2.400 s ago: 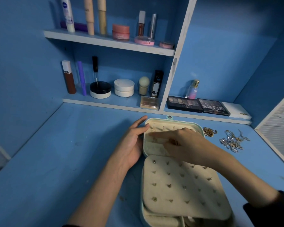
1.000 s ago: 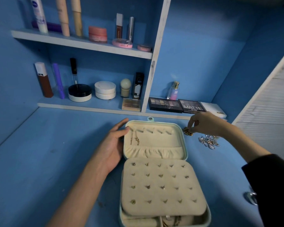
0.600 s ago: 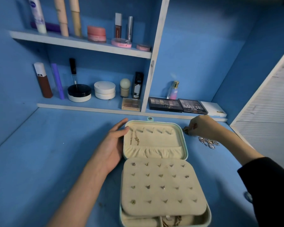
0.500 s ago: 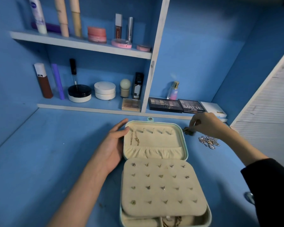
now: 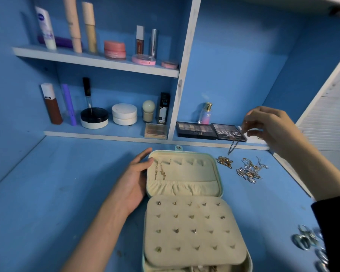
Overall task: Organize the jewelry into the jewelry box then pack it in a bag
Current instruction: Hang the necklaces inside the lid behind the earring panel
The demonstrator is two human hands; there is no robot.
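The thin chain (image 5: pixel 233 147), probably light, limp and easily tangled, is held pinched at its upper end by the right hand (image 5: pixel 269 126).

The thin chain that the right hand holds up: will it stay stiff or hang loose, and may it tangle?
Probably floppy: the chain hangs limp from the right hand. It looks thin, so it is likely light. Its lower end dangles near the gold pile, so it might snag there.
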